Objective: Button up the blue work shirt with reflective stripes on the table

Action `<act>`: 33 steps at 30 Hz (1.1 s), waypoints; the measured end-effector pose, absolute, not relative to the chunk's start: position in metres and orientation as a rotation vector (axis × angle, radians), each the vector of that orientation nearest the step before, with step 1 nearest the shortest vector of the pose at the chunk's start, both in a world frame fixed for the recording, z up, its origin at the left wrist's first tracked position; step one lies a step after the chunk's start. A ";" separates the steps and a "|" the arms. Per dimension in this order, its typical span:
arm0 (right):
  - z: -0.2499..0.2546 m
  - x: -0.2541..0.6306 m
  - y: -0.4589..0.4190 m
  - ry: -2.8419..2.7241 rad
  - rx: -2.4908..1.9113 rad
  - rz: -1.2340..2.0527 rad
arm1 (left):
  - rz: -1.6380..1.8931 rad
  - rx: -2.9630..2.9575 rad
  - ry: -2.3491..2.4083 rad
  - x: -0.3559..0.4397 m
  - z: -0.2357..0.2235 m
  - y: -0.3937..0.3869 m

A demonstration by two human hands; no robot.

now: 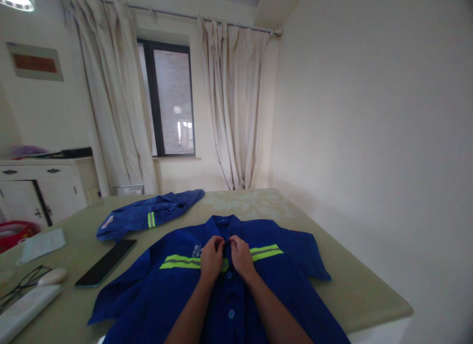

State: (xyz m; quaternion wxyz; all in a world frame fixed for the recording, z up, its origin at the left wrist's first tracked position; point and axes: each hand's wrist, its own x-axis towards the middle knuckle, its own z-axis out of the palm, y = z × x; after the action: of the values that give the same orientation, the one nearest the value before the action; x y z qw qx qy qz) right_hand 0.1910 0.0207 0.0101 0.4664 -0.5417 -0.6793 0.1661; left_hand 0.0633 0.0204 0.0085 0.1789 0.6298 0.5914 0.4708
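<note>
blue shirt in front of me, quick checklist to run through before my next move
1. Blue shirt spread on the table, collar pointing away from you: ok
2. Left hand at the shirt front, fingers pinching below the collar: ok
3. Right hand there too, fingers pinching beside the left: ok
4. Button between the fingers: cannot tell, the hands hide it
5. Lower buttons fastened: cannot tell
6. Other blue garment apart from the shirt: ok
</note>
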 end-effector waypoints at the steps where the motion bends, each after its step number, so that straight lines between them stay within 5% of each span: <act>1: 0.010 0.191 0.021 -1.670 -1.323 0.418 | 1.334 1.774 1.673 0.063 0.008 0.021; 33: 0.017 0.193 0.015 -1.597 -1.265 0.345 | 1.401 1.769 1.433 0.056 0.004 0.025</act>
State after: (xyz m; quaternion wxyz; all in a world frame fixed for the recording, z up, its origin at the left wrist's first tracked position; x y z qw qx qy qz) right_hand 0.1927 0.0150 0.0168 0.5123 -0.5257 -0.6638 0.1436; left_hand 0.0560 0.0247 0.0041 0.2322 0.6437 0.5214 0.5098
